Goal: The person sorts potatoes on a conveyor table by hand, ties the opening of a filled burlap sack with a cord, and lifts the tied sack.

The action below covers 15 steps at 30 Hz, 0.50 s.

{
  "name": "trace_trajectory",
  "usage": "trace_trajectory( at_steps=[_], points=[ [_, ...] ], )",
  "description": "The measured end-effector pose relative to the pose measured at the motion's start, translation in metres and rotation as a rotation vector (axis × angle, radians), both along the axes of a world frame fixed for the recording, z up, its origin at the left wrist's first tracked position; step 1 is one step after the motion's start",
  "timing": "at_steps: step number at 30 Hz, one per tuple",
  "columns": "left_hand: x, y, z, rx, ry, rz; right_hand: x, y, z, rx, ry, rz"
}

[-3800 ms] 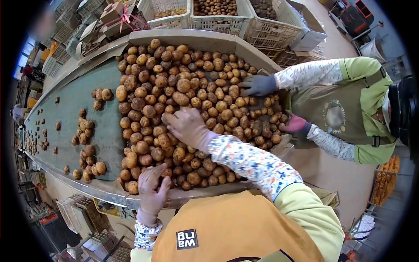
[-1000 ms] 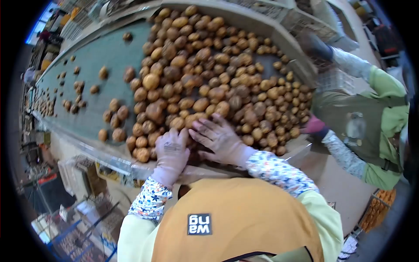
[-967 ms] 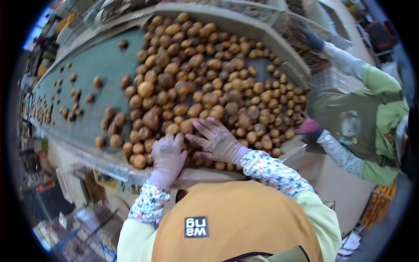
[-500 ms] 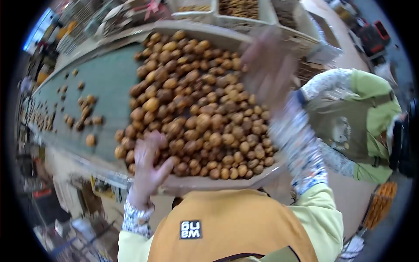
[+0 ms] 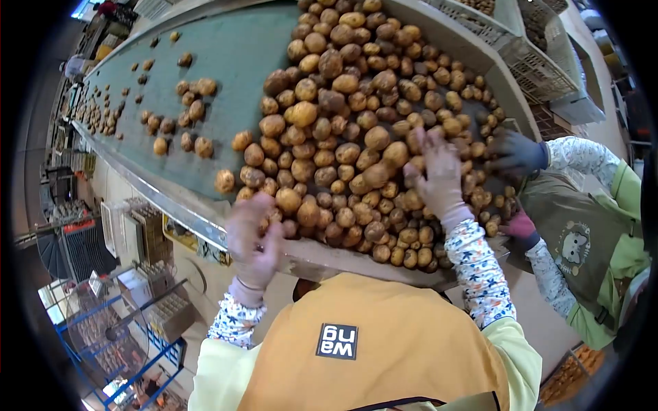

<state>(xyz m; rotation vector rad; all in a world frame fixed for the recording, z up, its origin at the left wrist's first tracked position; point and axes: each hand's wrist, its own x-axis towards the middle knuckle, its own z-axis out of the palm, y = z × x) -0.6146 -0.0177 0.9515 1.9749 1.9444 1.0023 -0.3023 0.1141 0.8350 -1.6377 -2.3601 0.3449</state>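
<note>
A thick layer of potatoes [image 5: 343, 130] covers the right end of the sorting table, beside a green belt [image 5: 233, 75]. My left hand [image 5: 253, 240], in a pale glove and slightly blurred, is at the near edge by the potatoes at the lower left of the pile. Its thumb and fingers are apart, and no potato shows in it. My right hand [image 5: 439, 171], also gloved, lies over the right part of the pile with its fingers spread on the potatoes. Nothing is gripped in it.
A co-worker's dark-gloved hand [image 5: 517, 152] and pink-gloved hand [image 5: 521, 227] are at the right end of the pile. Crates [image 5: 541, 68] stand beyond the table's far edge. A metal rim [image 5: 164, 198] runs along the near side. Scattered potatoes [image 5: 195, 109] lie on the belt.
My right hand has come down from a raised, blurred position at the far right onto the pile. My left hand remains near the front edge. The view has shifted, and the co-worker's dark-gloved hand is back over the potatoes.
</note>
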Motion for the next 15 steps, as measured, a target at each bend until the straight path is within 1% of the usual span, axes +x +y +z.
trace_trajectory(
  at_steps=[1,2,3,4,5,6,7,8,9,10,11,12,13,14,15],
  points=[
    [0.0,-0.003,-0.005,0.009,-0.08,0.102,-0.012,0.003,0.017,0.139,0.007,-0.03],
    [0.001,-0.005,-0.008,0.023,-0.156,0.201,-0.031,0.005,0.037,0.095,0.114,0.06],
    [0.001,-0.005,-0.007,0.021,-0.15,0.2,-0.058,0.006,0.06,0.057,0.217,0.142],
    [0.002,-0.003,-0.009,0.077,-0.049,0.13,-0.08,-0.001,0.071,0.125,0.305,0.29],
    [0.004,0.001,-0.011,0.139,0.05,0.061,-0.103,-0.002,0.057,0.237,0.274,0.345],
    [0.004,0.001,-0.015,0.149,0.048,0.056,-0.121,0.013,0.058,0.289,0.323,0.347],
    [0.002,-0.003,-0.02,0.148,-0.082,0.068,-0.14,0.023,0.047,0.35,0.308,0.308],
    [-0.001,-0.006,-0.021,0.148,-0.212,0.076,-0.157,0.029,0.044,0.279,0.199,0.295],
    [-0.005,-0.01,-0.016,0.159,-0.217,0.055,-0.17,0.036,0.045,0.217,0.083,0.272],
    [-0.009,-0.014,-0.013,0.074,-0.131,0.027,-0.177,0.04,0.049,0.106,-0.034,0.328],
    [-0.011,-0.013,-0.016,0.004,-0.057,-0.005,-0.172,0.031,0.039,0.301,-0.069,0.329],
    [-0.015,-0.014,-0.021,0.019,-0.065,-0.007,-0.167,0.022,0.036,0.317,-0.096,0.3],
    [-0.015,-0.011,-0.015,0.025,-0.033,0.0,-0.158,0.019,0.035,0.21,-0.103,0.372],
    [-0.015,-0.007,-0.01,0.043,0.006,0.001,-0.144,0.014,0.038,0.228,0.031,0.353],
    [-0.011,-0.005,-0.003,0.029,0.065,0.018,-0.127,0.013,0.046,0.176,0.156,0.417]
  ],
)
